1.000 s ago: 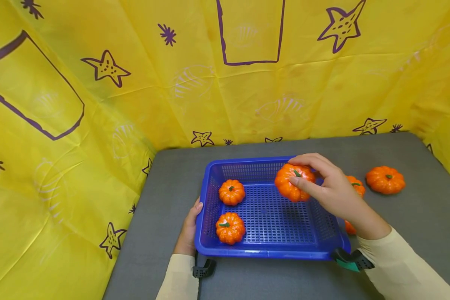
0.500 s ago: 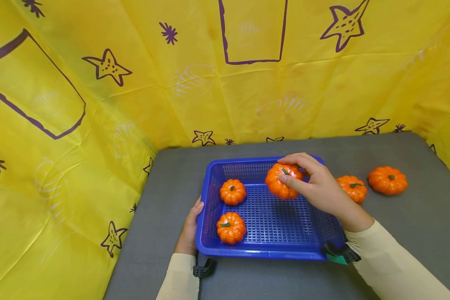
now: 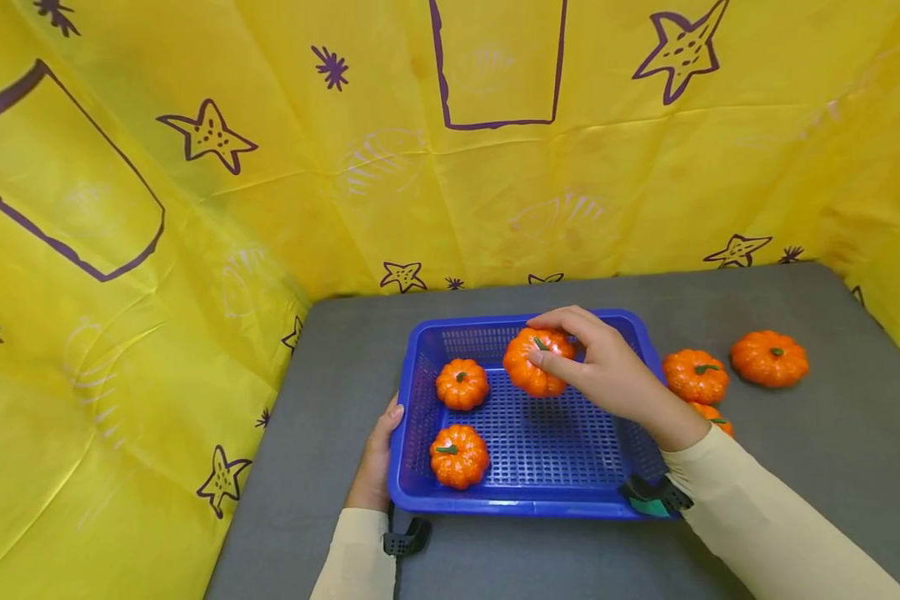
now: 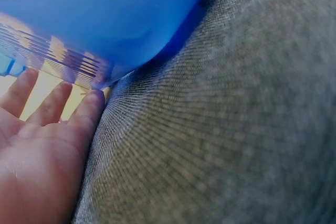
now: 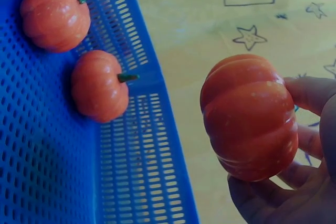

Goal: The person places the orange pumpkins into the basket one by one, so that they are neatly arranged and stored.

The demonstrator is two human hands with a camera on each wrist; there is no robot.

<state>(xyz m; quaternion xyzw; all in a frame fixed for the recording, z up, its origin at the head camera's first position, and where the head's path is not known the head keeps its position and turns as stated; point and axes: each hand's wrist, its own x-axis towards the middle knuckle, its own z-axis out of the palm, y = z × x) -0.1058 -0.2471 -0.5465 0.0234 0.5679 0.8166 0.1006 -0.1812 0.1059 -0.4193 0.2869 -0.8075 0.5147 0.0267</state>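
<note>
in basket (image 3: pixel 525 507) | two pumpkins (image 3: pixel 462 457) (left end) | third pumpkin (image 3: pixel 521 375) held above

Room in basket (image 3: pixel 551 458), right of two pumpkins (image 3: pixel 459 467)

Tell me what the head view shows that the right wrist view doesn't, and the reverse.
Only the head view: the grey table and three loose pumpkins on it, to the right of the blue basket.

Only the right wrist view: a low side view of the held pumpkin, with more of the fingers around it.

Both: the basket with two pumpkins inside, the right hand, the held pumpkin and the patterned backdrop.
</note>
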